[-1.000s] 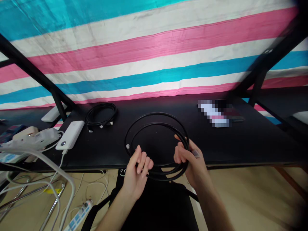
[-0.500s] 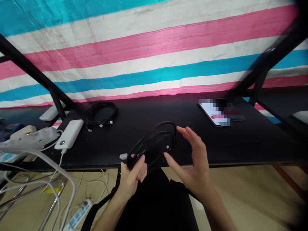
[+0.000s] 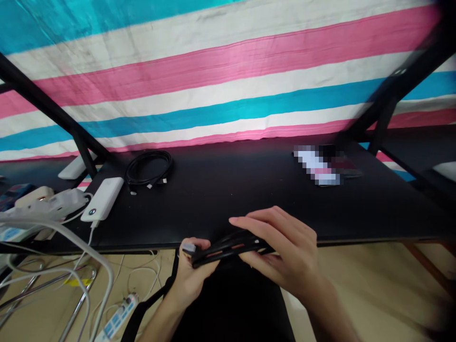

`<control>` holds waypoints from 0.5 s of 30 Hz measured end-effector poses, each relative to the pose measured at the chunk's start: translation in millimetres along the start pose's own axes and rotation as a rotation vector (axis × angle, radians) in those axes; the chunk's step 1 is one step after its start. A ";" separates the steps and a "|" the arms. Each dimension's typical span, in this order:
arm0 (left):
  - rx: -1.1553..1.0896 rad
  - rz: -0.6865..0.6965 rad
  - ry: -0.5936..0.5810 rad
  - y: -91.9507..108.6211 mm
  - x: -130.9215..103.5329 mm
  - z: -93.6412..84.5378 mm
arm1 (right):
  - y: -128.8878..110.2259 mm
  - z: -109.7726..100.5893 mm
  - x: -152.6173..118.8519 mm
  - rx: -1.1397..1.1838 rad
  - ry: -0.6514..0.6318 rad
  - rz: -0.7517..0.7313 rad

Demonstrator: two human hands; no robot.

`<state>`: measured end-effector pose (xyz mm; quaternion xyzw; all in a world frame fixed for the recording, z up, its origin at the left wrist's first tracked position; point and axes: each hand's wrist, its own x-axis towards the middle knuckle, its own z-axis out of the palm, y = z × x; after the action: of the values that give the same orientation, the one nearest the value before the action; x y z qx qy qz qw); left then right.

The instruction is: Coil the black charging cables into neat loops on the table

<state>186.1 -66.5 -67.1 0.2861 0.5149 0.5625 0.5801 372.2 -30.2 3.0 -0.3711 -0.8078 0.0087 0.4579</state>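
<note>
A coiled black cable (image 3: 228, 248) is held between both hands over the table's front edge, its loops seen nearly edge-on. My left hand (image 3: 194, 270) grips the coil's left end, beside a light grey connector (image 3: 189, 247). Around the right end, my right hand (image 3: 285, 244) has its fingers above the loops and its thumb below, closed on them. Farther back to the left, a second coiled black cable (image 3: 149, 180) with several light connector tips lies on the black table (image 3: 221, 185).
A white power bank (image 3: 103, 199) with a plugged-in cable lies left, near a white power strip (image 3: 53, 206) and loose white cables. A phone (image 3: 317, 166), partly blurred, is at the back right. Black frame bars (image 3: 53, 104) slant up on both sides.
My right hand has come inward and down and taken hold of the coil's right side. The coil has flattened and tilted edge-on, and my left hand has turned.
</note>
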 end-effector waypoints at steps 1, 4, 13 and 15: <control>-0.037 -0.066 -0.027 0.5 -0.5 -0.9 | -1.1 0.6 -0.8 -0.004 0.001 0.011; -0.051 -0.155 -0.110 8.4 0.4 -4.0 | -3.6 1.3 -4.2 0.053 -0.033 0.021; -0.401 -0.116 -0.820 32.1 15.6 13.3 | 4.6 -4.1 -6.0 0.192 -0.063 0.076; -0.387 -0.165 -0.795 33.1 17.4 17.3 | 6.1 -5.3 -7.1 0.201 -0.070 0.067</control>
<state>187.3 -39.0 -36.4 0.3243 0.1584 0.4468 0.8186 381.9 -31.9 -1.3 -0.3496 -0.8054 0.1181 0.4638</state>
